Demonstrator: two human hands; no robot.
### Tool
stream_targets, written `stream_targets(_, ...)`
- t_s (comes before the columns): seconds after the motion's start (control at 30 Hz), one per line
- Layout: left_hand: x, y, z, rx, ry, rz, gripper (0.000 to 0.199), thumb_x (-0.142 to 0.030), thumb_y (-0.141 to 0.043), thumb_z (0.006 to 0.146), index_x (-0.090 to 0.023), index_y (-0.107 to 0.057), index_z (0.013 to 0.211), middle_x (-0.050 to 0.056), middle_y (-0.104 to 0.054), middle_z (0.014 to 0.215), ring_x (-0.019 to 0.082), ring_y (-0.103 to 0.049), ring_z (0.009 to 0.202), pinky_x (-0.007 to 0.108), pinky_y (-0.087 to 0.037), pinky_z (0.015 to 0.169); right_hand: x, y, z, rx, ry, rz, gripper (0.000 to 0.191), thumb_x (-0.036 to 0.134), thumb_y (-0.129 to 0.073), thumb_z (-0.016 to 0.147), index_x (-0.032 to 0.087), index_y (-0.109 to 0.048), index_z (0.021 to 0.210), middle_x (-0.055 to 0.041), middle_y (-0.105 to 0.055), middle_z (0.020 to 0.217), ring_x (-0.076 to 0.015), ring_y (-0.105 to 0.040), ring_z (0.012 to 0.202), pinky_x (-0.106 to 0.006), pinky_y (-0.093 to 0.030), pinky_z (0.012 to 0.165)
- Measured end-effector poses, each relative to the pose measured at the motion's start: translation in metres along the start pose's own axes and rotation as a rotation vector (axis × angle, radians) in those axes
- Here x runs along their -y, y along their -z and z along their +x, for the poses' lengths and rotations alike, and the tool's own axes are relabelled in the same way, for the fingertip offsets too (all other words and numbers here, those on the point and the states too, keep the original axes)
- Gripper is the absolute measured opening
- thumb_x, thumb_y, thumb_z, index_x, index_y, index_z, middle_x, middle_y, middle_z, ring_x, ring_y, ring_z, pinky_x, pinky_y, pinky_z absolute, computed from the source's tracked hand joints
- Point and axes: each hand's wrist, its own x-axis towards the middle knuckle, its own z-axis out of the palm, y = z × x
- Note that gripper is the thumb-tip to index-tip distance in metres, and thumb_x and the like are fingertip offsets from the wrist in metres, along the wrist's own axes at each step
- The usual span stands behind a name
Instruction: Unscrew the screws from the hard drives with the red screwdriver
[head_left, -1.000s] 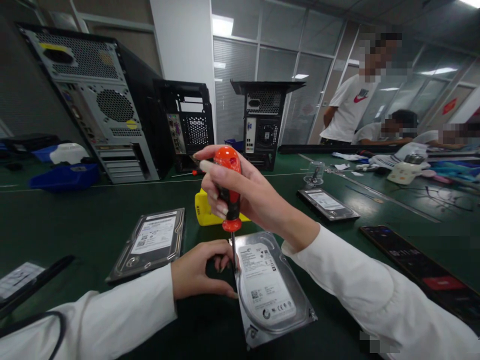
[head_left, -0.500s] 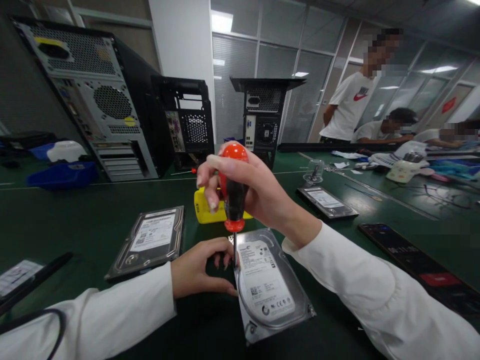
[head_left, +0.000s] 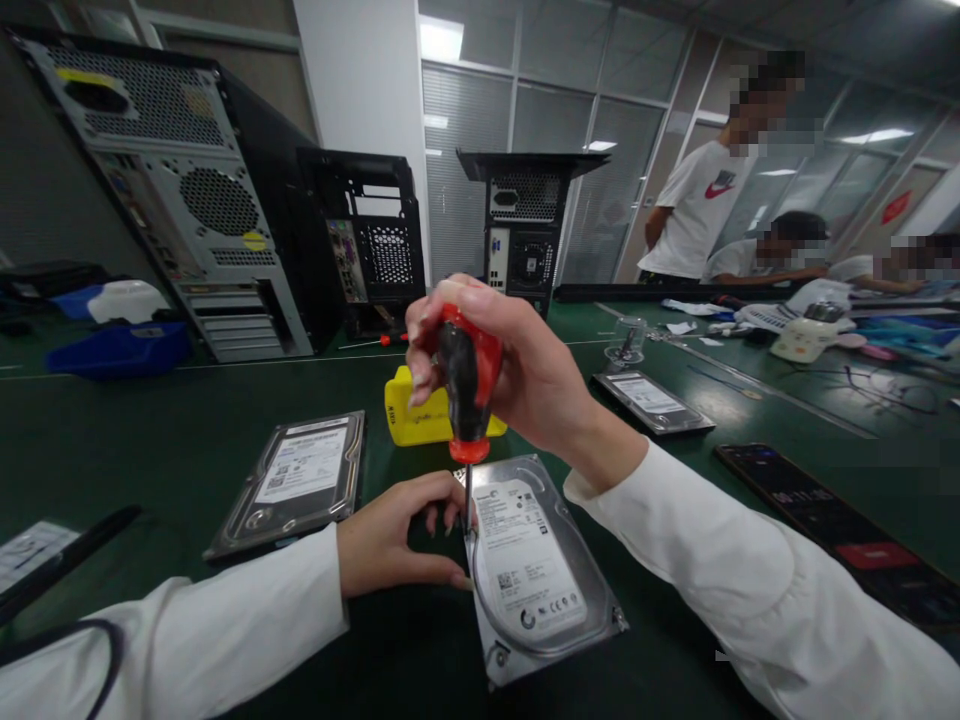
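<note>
My right hand (head_left: 517, 350) is wrapped around the red and black handle of a screwdriver (head_left: 471, 400). Its shaft points straight down, and the tip meets the left edge of a silver hard drive (head_left: 592, 560) with a white label. That drive lies flat on the green table in front of me. At its left side my left hand (head_left: 401, 535) steadies it, fingers curled near the upper left corner and the thumb against the edge. The screw under the tip is too small to make out.
A second hard drive (head_left: 300, 480) lies to the left, a third (head_left: 652, 400) to the right. Behind my right hand sits a yellow tray (head_left: 405, 420). Computer cases (head_left: 217, 200) stand at the back. A phone (head_left: 810, 510) lies at right; people are beyond the table.
My right hand has turned the screwdriver handle and its fingers have closed further round it. My left hand and the hard drive keep their places.
</note>
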Motion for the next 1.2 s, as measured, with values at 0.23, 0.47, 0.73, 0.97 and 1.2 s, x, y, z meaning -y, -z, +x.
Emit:
stream_targets(0.23,-0.003,0.0,0.0,-0.001,0.001,-0.002,0.033,-0.031,-0.074,0.071,-0.016,-0.056,0.095,-0.001,-0.052,0.085,0.013,-0.046,0.074,0.022,-0.039,0.064,-0.006,0.003,0.002,0.039,0.022,0.104,0.018,0.035,-0.044,0.089,0.02,-0.04,0.08,0.0064,-0.043,0.058,-0.0034,-0.038,0.041,-0.015,-0.031,0.041)
stream_targets(0.47,0.001,-0.001,0.0,0.0,-0.016,0.018,0.029,-0.031,-0.068,0.076,-0.016,-0.055,0.096,0.001,-0.053,0.089,0.014,-0.048,0.077,0.023,-0.04,0.065,-0.005,0.001,0.004,0.092,0.026,0.064,0.032,0.039,-0.03,0.091,0.017,-0.053,0.088,0.0025,-0.046,0.067,-0.0062,-0.047,0.053,-0.02,-0.042,0.052)
stream_targets(0.73,0.0,-0.001,0.0,-0.009,-0.008,0.037,0.029,-0.034,-0.067,0.077,-0.016,-0.054,0.095,0.001,-0.053,0.089,0.015,-0.047,0.076,0.024,-0.04,0.066,-0.011,-0.002,0.002,-0.015,0.043,0.061,0.017,0.03,-0.055,0.081,0.019,-0.042,0.083,0.0032,-0.056,0.068,-0.0068,-0.055,0.051,-0.019,-0.047,0.05)
stream_targets(0.97,-0.002,-0.001,0.0,0.008,0.008,0.062,0.029,-0.035,-0.066,0.078,-0.016,-0.054,0.096,0.001,-0.052,0.089,0.014,-0.046,0.075,0.023,-0.04,0.064,-0.012,-0.001,0.005,-0.023,0.068,0.13,0.025,0.044,-0.045,0.086,0.019,-0.044,0.083,0.0056,-0.044,0.057,-0.0046,-0.041,0.04,-0.017,-0.032,0.038)
stream_targets(1.2,-0.003,-0.001,0.0,-0.007,-0.006,0.051,0.028,-0.033,-0.067,0.077,-0.017,-0.055,0.096,0.0,-0.052,0.088,0.014,-0.046,0.075,0.023,-0.04,0.065,-0.012,0.004,0.005,0.001,0.048,0.134,0.038,0.051,-0.034,0.087,0.018,-0.052,0.085,0.0016,-0.045,0.062,-0.0071,-0.044,0.046,-0.021,-0.035,0.044)
